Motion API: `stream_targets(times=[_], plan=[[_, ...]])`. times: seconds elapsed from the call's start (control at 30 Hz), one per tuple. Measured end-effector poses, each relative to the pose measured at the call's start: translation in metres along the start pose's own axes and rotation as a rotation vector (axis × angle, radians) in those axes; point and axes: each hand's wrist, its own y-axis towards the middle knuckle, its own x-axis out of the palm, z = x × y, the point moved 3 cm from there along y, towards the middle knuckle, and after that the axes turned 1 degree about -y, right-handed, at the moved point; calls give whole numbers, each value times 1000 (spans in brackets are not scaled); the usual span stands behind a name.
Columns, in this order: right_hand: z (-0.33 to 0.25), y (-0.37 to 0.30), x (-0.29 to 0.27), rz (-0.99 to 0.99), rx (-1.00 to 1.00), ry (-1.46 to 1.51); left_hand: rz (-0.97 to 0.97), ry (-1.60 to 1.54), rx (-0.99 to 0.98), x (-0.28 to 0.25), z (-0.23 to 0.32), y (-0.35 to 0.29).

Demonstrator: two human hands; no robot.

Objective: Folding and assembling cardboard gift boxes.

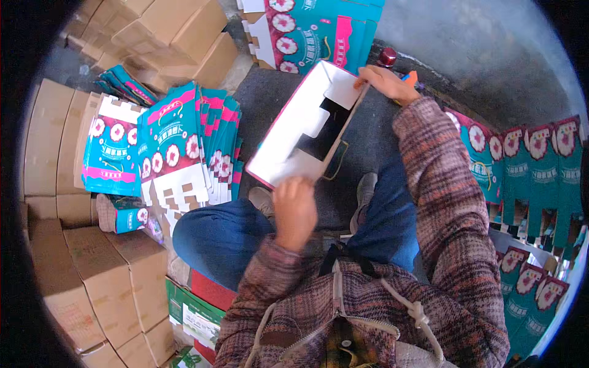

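An open cardboard gift box (288, 132), white inside with a thin magenta edge, is tilted above the dark mat between my knees. Its white inner flaps leave a dark gap in the middle. My right hand (388, 86) pinches the far right corner of the box. My left hand (296, 211), slightly blurred, curls its fingers over the near end. A cord loop (336, 162) hangs along the box's right side. Just beyond my right hand is a small orange and blue object (410, 78), partly hidden, next to a dark red cap (387, 56).
Flat teal and pink printed cartons (175, 141) lie fanned out at the left, with more (319, 37) at the far side. Brown boxes (98, 276) are stacked along the left. Folded teal cartons (540, 165) stand in rows at the right. A green box (199, 322) is by my left leg.
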Motion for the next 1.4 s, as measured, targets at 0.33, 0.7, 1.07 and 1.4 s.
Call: stream_targets(times=[0.33, 0.7, 1.07, 1.4], plan=[[-62, -27, 35, -200, -102, -407, 433, -156, -379, -16, -69, 0], [-99, -37, 110, -114, -537, -725, 21, 216, -81, 6, -72, 15], [-81, -31, 116, -215, -609, -725, -25, 54, -75, 5, -79, 14], [-65, -10, 63, 316, -310, -376, 458, -128, -457, -36, -128, -7]])
